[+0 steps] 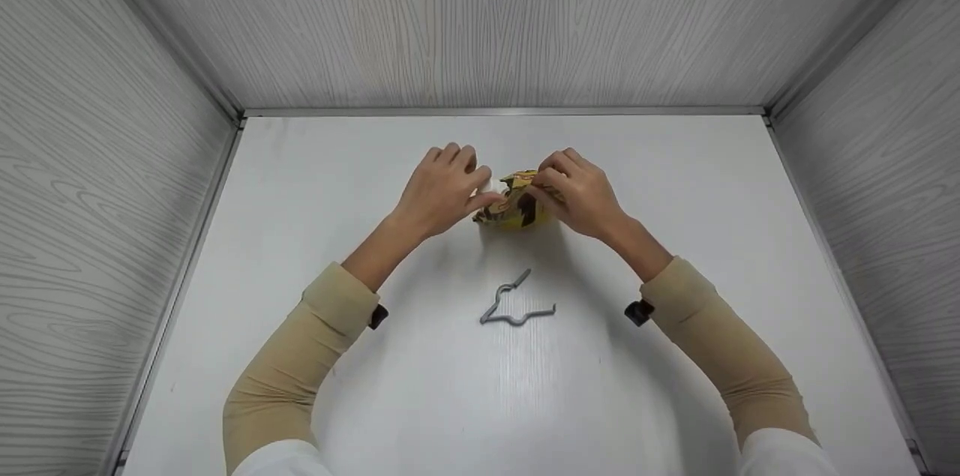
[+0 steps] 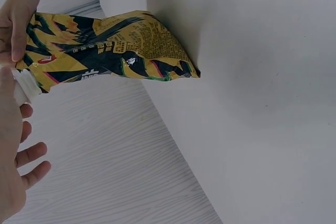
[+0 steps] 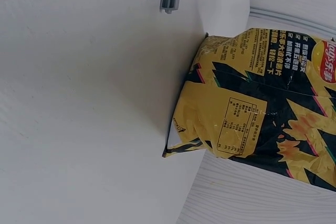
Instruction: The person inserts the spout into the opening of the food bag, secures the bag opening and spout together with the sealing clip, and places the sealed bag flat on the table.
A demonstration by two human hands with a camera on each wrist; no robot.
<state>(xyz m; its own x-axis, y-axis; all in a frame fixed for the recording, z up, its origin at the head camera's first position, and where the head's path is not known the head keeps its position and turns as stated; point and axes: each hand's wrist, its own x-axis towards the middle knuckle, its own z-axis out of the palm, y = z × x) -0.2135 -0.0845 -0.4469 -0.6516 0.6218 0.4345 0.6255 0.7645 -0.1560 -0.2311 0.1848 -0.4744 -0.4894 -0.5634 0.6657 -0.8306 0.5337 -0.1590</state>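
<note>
A yellow-and-black chip bag [image 1: 517, 210] stands upright on the white table, its printed side showing in the right wrist view as well. My right hand [image 1: 581, 191] pinches the bag's top edge from the right. At the left of the bag's mouth, my left hand [image 1: 442, 191] holds a small white ridged cap-like piece [image 2: 25, 86] between thumb and forefinger. Its other fingers stand apart from the bag. How the white piece meets the bag is partly hidden by the fingers. Nearer the body lies a grey V-shaped bag clip [image 1: 517, 320], spread apart.
The white tabletop [image 1: 300, 386] is bounded by a grey wood-grain back wall [image 1: 502, 26] and side walls at left [image 1: 90, 199] and right [image 1: 870, 161]. Behind the bag, a metal strip [image 1: 375, 112] runs along the table's far edge.
</note>
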